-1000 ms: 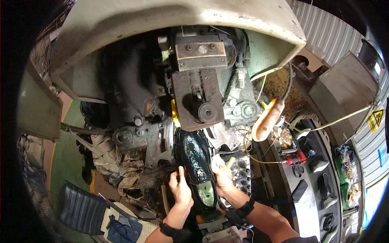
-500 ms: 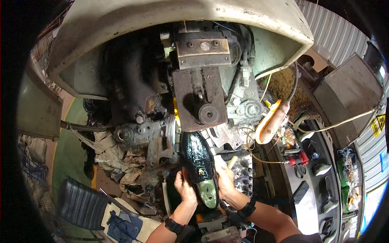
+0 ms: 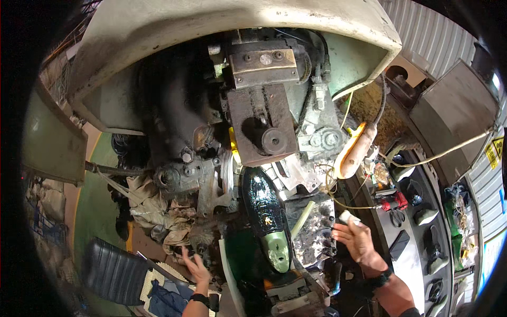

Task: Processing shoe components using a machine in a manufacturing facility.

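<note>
The black shoe (image 3: 264, 206) lay stretched over a pale green last (image 3: 276, 248), its heel end toward the person and its glossy toe pointing away. The left hand (image 3: 198, 269), a dark band (image 3: 205, 300) at its wrist, hung to the left of the shoe, well apart from it, fingers spread and grasping nothing. The right hand (image 3: 360, 242) was well to the right of the shoe, clear of it, with a small white piece (image 3: 348, 216) pinched by the thumb and fingertips. Just beside the shoe on the right, a pale yellow-green stick (image 3: 302, 219) slanted over a pitted metal plate (image 3: 316, 238).

Left of the shoe and farther out than the left hand stood a black chair (image 3: 113, 272), dark blue cloth (image 3: 168, 301) on its seat. Crumpled beige cloth (image 3: 148, 211) was heaped to the shoe's left, about level with it.

Right of the shoe, beyond the right hand, were a flat black device (image 3: 400, 244), a red tool (image 3: 393, 202) and a row of more shoes (image 3: 426, 216). Just past the shoe's toe came a dark machine block (image 3: 261, 124); whether they touched could not be told. An orange-and-tan handpiece (image 3: 356, 153) hung beyond the shoe to the right, and a corrugated wall (image 3: 438, 37) rose farthest off on that side.
</note>
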Motion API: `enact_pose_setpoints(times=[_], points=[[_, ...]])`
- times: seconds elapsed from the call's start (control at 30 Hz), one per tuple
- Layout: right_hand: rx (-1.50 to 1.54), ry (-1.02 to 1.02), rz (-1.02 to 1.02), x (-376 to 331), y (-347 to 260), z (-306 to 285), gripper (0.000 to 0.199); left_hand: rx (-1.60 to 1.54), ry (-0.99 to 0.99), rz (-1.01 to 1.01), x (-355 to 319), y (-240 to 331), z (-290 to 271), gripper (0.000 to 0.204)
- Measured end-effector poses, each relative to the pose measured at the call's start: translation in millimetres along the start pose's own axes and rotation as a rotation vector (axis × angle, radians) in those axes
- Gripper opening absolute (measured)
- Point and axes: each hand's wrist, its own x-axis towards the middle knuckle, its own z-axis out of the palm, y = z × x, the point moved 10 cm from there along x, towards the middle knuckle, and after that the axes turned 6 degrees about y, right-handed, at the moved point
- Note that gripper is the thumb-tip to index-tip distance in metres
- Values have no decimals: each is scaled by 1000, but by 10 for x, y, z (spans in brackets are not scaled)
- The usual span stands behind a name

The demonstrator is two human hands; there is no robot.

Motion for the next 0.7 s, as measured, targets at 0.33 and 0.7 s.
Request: enact_pose_setpoints(times=[0.33,0.7], points=[[-11,-16,-138,-375,-166,-40,20,230,15,171,-26,723,-200,38],[-461,-395,-120,-567,-41,1240,24,739,-1712,1089,-2179,964,923,41]])
